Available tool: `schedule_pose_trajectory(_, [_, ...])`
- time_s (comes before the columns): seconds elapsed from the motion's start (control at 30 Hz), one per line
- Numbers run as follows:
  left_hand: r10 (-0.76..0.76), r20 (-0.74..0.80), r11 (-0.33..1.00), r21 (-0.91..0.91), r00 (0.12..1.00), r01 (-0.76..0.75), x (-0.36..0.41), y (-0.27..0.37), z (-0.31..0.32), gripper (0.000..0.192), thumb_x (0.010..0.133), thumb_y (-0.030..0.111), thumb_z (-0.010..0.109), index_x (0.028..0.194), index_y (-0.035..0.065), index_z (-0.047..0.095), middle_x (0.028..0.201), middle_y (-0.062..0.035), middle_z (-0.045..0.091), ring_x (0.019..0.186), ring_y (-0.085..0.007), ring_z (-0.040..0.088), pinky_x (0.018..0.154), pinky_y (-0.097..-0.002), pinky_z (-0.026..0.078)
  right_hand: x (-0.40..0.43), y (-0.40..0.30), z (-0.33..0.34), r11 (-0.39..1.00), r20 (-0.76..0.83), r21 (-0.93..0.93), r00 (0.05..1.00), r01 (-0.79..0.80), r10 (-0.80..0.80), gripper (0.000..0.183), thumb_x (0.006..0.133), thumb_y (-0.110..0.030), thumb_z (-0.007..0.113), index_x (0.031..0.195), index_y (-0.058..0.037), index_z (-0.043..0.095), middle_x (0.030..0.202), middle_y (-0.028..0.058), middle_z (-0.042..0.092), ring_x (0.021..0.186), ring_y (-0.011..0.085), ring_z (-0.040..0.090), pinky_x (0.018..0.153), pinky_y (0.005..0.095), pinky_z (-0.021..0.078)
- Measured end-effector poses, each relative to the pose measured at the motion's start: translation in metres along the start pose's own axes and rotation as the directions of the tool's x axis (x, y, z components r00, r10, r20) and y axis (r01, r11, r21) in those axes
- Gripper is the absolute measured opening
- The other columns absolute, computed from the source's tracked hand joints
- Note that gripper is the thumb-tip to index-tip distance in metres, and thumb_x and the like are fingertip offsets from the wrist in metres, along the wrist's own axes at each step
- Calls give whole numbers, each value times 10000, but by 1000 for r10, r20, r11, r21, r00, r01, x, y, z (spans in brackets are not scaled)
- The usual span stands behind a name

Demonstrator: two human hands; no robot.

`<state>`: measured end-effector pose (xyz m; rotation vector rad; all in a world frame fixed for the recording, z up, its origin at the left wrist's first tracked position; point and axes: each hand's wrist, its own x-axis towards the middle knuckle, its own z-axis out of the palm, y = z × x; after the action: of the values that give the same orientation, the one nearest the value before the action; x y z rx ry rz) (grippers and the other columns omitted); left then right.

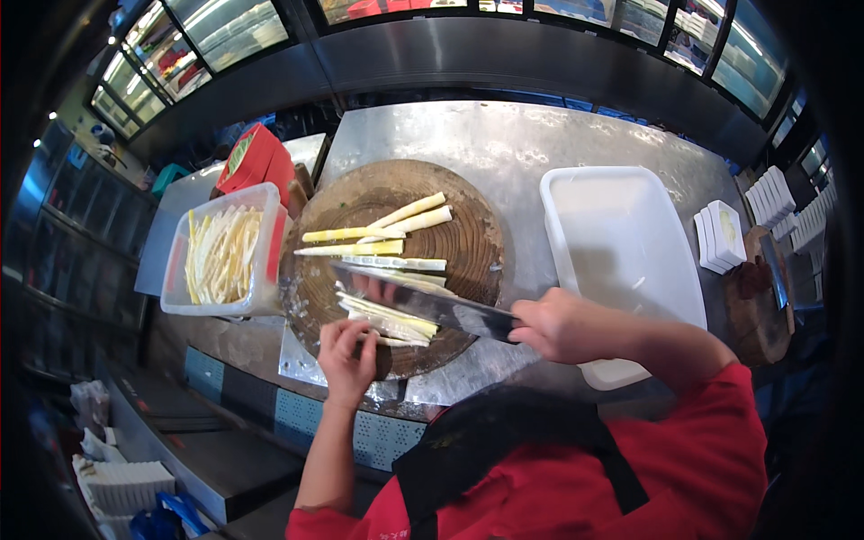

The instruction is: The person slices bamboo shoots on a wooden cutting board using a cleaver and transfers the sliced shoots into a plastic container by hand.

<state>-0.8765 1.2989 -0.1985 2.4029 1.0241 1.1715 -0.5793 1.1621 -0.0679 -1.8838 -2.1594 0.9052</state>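
My right hand (555, 325) is closed on the handle of a cleaver (432, 305), whose broad blade stretches left over a round wooden chopping block (472, 236). Beneath and in front of the blade lie split pale strips, apparently bamboo shoot (391, 317). My left hand (347, 354) is at the strips' left ends, thumb and fingers bent around them; whether it grips them firmly is unclear. Behind the blade, several whole or halved yellow-white shoots (412, 219) rest on the block. Left of it, a translucent plastic container (270, 202) holds many long cut strips.
A large white plastic tub (550, 223) with a few scraps stands right of the block on a steel table (432, 135). Red baskets (270, 162) stand behind the container. At far right, another wooden block (763, 331) bears a knife (773, 270) near small white dishes (721, 236).
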Motion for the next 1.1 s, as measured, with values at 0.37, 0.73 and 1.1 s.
schedule_pose_trajectory(0.37, [101, 430, 930, 280, 897, -239, 133, -105, 15, 266, 756, -21, 605, 1007, 36, 672, 1030, -124, 658, 1005, -341, 582, 853, -433, 474, -20, 0, 27, 990, 119, 136, 992, 21, -38, 257, 907, -246, 583, 916, 12, 589, 769, 264, 633, 789, 463, 629, 706, 533, 493])
schedule_pose_trajectory(0.73, [-350, 300, 924, 263, 887, 276, 40, -56, -51, 274, 752, 31, 735, 1022, 15, 692, 818, -145, 641, 697, -239, 634, 663, -332, 504, 32, 3, 15, 986, 128, 94, 984, -135, 122, 272, 919, -241, 583, 941, 29, 597, 795, 267, 637, 817, 442, 629, 737, 506, 489])
schedule_pose_trajectory(1.1, [-387, 94, 894, 281, 917, 349, -12, -17, -45, 213, 728, 105, 784, 899, 12, 698, 785, -142, 628, 680, -326, 604, 658, -413, 484, 68, -45, 25, 991, 190, -103, 980, 80, -59, 204, 879, -147, 580, 940, 47, 594, 802, 256, 647, 819, 441, 646, 718, 521, 504])
